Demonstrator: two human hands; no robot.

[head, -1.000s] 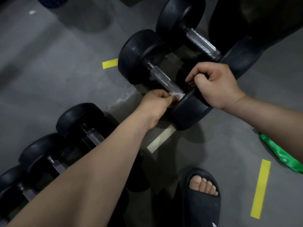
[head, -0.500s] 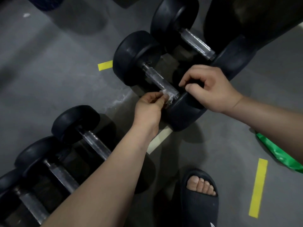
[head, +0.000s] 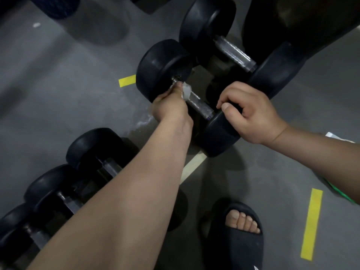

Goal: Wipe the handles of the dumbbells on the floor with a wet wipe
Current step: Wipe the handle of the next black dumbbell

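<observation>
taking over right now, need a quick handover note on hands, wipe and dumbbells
Left hand pinches the wet wipe against the far end of the middle dumbbell handle, next to the far head.
Right hand grips that dumbbell's near head.
Done: this handle is mid-wipe. I cannot tell which others are clean.
Left: finish this handle, then the dumbbell behind and the row at lower left, if unwiped.

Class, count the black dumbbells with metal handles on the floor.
5 black metal-handled dumbbells: one at centre, held by both hands; one beyond it; three at lower left. More may be hidden.
</observation>
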